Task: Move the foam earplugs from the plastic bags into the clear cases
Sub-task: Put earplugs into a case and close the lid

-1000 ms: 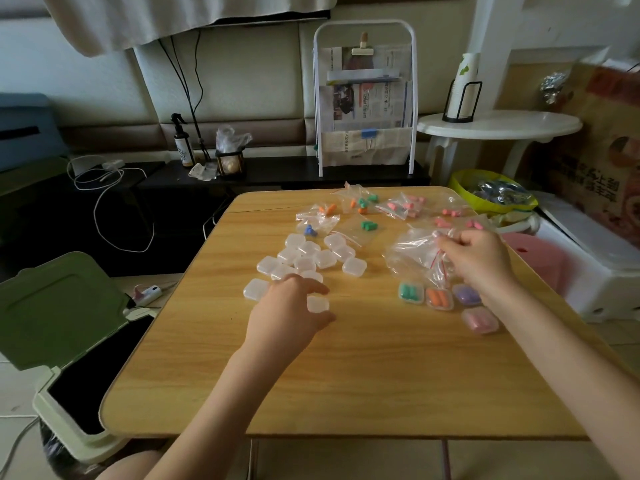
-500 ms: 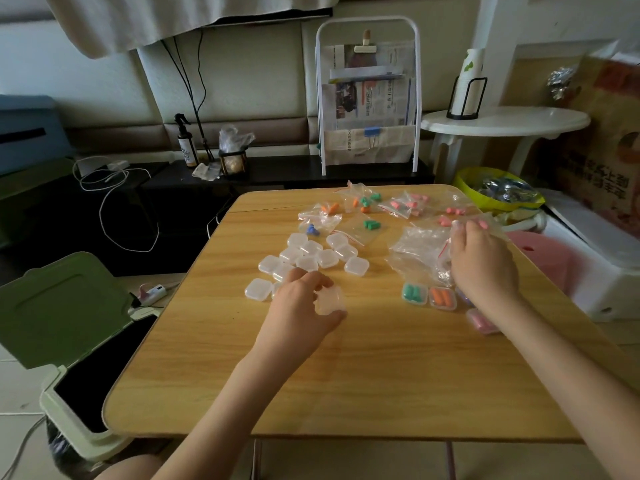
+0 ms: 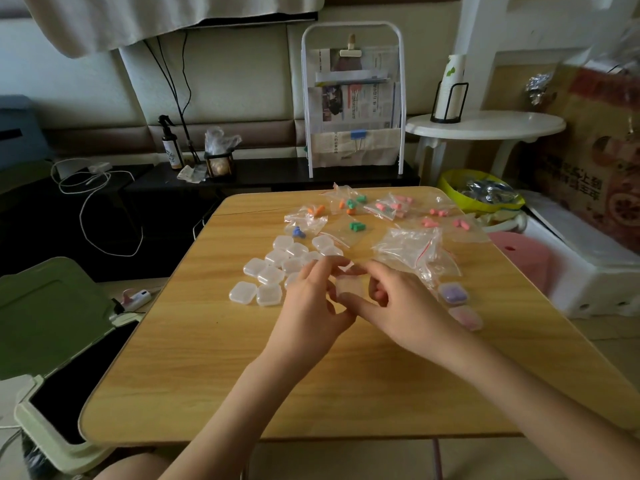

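Empty clear cases (image 3: 273, 268) clustered left of centre on the desk (image 3: 214, 358), lids closed, nothing inside as far as visible. Left hand (image 3: 311, 303) just right of that cluster, fingers curled round one clear case (image 3: 349, 289), pinching its near side. Right hand (image 3: 398, 299) meeting it from the other side, fingertips on the same case, apparently prying the lid; open or closed cannot be told. Bagged earplugs (image 3: 356, 226) behind, at the far edge: blue, orange, green and pink, in small plastic bags (image 3: 391, 209). Emptied bags (image 3: 415, 252) heaped just beyond the right hand. Filled cases (image 3: 453, 294) at far right, one purple, one pink. Judged roughly a quarter done: many cases and bags left.
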{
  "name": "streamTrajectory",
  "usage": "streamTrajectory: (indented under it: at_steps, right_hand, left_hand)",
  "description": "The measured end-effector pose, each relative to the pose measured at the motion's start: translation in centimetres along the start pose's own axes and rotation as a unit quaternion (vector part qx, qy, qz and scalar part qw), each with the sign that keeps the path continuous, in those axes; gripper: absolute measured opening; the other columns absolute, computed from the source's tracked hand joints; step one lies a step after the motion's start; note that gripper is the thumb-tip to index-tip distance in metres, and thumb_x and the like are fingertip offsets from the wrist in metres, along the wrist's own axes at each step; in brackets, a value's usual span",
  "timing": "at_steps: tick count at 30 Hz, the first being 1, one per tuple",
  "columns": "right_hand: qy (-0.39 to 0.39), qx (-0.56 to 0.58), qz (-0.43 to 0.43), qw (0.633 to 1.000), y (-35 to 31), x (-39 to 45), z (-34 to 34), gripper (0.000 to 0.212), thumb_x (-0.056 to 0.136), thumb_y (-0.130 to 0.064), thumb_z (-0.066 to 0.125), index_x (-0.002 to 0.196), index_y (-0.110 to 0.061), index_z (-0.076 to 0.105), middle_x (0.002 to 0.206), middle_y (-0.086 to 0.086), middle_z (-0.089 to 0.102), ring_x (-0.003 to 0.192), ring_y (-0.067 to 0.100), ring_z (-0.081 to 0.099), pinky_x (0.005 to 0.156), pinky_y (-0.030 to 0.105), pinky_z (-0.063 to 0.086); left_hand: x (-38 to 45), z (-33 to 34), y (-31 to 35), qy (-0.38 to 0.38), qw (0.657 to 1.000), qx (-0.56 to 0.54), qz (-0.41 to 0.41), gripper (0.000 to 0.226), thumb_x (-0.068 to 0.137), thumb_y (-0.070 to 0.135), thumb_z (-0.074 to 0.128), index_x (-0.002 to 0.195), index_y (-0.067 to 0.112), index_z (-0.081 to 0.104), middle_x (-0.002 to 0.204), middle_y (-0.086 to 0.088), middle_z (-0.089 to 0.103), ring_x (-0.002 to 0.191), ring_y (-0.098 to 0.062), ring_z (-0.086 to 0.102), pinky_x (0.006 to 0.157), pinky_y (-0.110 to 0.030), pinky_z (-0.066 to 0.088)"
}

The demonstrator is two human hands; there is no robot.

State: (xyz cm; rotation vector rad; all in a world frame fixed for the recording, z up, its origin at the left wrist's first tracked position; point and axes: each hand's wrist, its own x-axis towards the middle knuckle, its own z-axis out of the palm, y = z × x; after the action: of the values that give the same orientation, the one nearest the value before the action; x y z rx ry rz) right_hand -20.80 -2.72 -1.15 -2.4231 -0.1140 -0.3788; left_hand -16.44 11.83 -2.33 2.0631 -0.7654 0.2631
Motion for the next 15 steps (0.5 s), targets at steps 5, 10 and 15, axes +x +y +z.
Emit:
streamTrajectory:
  at_steps: [5, 10, 15]
  right_hand:
    - [-0.018, 0.050, 0.029, 0.998, 0.39, 0.49, -0.26, 0.035, 0.080, -0.053, 0.064, 0.108, -0.031, 0.061, 0.063, -0.009, 0.043, 0.052, 0.004, 0.041, 0.052, 0.019, 0.032]
    - [-0.027, 0.157, 0.053, 0.986, 0.35, 0.63, -0.51, 0.058, 0.084, -0.062, 0.044, 0.097, -0.011, 0.070, 0.060, -0.005, 0.055, 0.053, 0.010, 0.049, 0.057, 0.028, 0.039]
    - [-0.029, 0.193, 0.072, 0.978, -0.06, 0.62, -0.48, 0.059, 0.080, -0.064, 0.037, 0.073, -0.012, 0.065, 0.053, 0.003, 0.041, 0.048, 0.013, 0.036, 0.056, 0.030, 0.030]
  left_hand:
    - [-0.19, 0.32, 0.21, 0.020, 1.000, 0.005, 0.021, 0.056, 0.069, 0.010, 0.080, 0.118, 0.018, 0.052, 0.097, 0.015, 0.055, 0.085, -0.004, 0.055, 0.069, -0.018, 0.050]
    - [-0.23, 0.11, 0.00, 0.042, 0.998, -0.022, 0.037, 0.047, 0.068, 0.026, 0.083, 0.107, 0.021, 0.059, 0.096, 0.016, 0.062, 0.086, -0.004, 0.059, 0.072, -0.019, 0.051]
    - [-0.39, 0.06, -0.05, 0.055, 0.996, -0.004, 0.075, 0.040, 0.071, 0.023, 0.081, 0.107, 0.019, 0.062, 0.095, 0.023, 0.059, 0.088, 0.000, 0.060, 0.078, -0.015, 0.050]
